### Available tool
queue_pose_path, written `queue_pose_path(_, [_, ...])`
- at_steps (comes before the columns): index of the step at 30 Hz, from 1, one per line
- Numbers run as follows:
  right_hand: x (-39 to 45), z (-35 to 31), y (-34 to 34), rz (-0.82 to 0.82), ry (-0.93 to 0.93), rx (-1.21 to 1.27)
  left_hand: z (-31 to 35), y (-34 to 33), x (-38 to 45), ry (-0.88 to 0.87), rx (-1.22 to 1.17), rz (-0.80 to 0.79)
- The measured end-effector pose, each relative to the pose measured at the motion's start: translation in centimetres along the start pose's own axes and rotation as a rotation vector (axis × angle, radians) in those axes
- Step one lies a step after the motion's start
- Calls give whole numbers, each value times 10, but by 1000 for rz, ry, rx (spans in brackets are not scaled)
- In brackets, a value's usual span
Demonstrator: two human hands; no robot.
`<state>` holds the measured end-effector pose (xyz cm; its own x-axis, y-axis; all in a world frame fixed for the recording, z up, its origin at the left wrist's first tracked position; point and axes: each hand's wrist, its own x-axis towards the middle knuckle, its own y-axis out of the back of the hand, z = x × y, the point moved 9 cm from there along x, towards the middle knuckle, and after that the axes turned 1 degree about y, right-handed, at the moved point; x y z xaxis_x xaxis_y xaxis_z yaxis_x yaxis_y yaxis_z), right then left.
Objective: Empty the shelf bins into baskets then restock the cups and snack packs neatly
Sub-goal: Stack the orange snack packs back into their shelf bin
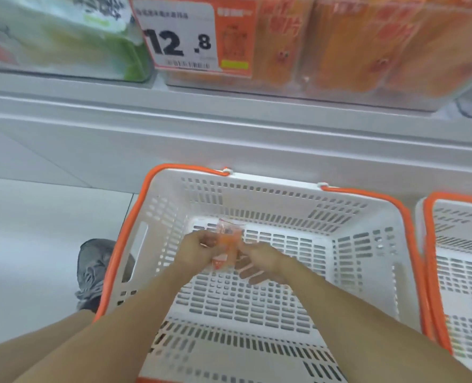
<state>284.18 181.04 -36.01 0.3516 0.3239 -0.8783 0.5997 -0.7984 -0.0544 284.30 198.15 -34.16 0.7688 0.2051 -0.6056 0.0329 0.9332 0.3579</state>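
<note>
Both my hands reach down into a white plastic basket [367, 244] with orange handles that stands on the floor. Between them is a small orange snack pack [228, 241] in clear wrap, low over the basket's slotted bottom. My left hand [194, 250] grips the pack's left side with curled fingers. My right hand [259, 261] is at the pack's right edge with its fingers stretched out beneath it. Apart from this pack, the basket holds nothing that I can see.
A second white and orange basket [461, 272] stands to the right. Above, the shelf holds clear bins with orange packs [353, 45] and green-white packs [63, 37], and a price tag [190, 34] reading 12.8. A grey shoe [94, 272] is left of the basket on pale floor tiles.
</note>
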Motion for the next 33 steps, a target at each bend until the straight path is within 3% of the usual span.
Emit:
queue_pose_path(2, [-22,-11,13,-71,-38,277,37,8,-16,-166,64,-52])
queue_pose_path(4, [-48,-32,23,-156,-31,405,79,14,-39,-331,220,-82])
queue_pose_path(9, [-121,-75,21,-205,87,72,172,20,-114,-680,745,-252])
queue_pose_path(11, [-163,-93,18,-261,154,-56,201,43,-137,-660,921,-231])
queue_pose_path(13, [-206,-114,19,-292,242,-128,225,80,-155,-443,755,-163])
queue_pose_path(15, [-243,-138,22,-245,368,-153,234,95,-178,-234,426,-279])
queue_pose_path(18, [-286,-174,26,-8,630,-245,257,94,-213,-299,71,-388])
queue_pose_path(20, [-311,-190,23,74,761,-264,274,101,-227,-412,-49,-329])
queue_pose_path(24, [-348,-214,19,150,905,-382,321,117,-236,-715,40,-122])
queue_pose_path(28, [-383,-256,36,415,1113,-353,357,128,-237,-951,105,108])
queue_pose_path(30, [-399,-278,45,616,1230,-357,369,145,-231,-1042,204,309])
queue_pose_path(33, [-402,-302,52,750,1365,-201,378,169,-214,-1068,408,553])
